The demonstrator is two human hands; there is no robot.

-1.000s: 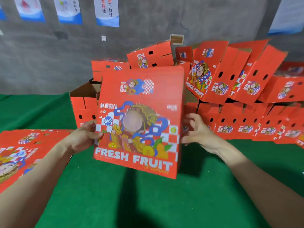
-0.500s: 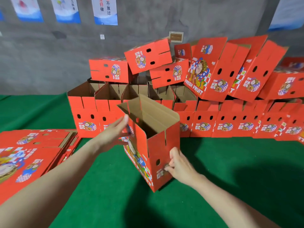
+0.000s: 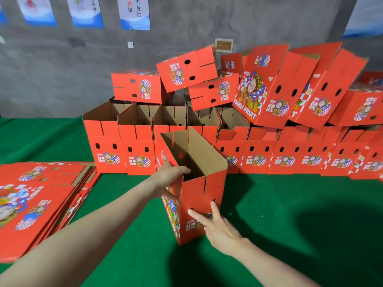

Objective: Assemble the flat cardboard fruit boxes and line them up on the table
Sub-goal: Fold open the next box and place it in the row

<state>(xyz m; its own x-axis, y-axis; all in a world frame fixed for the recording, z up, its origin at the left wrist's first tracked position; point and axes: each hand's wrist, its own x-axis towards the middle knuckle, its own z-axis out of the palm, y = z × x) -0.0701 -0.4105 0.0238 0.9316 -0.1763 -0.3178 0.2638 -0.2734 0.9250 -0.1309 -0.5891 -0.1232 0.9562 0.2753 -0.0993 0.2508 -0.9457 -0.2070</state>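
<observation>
An assembled red fruit box stands upright and open-topped on the green table, just in front of the row of finished boxes. My left hand grips its left top edge, fingers curled over the rim into the opening. My right hand is spread flat with fingers apart, fingertips touching the box's near narrow side by its hand holes. A stack of flat unfolded boxes lies at the left.
More assembled boxes are piled loosely on top of the row, several tilted at the right. A grey wall with posters stands behind. Green table surface stretches to my right and front.
The box, held up with its printed face toward me a second ago, has come down upright onto the table. My right hand has opened flat against its side.
</observation>
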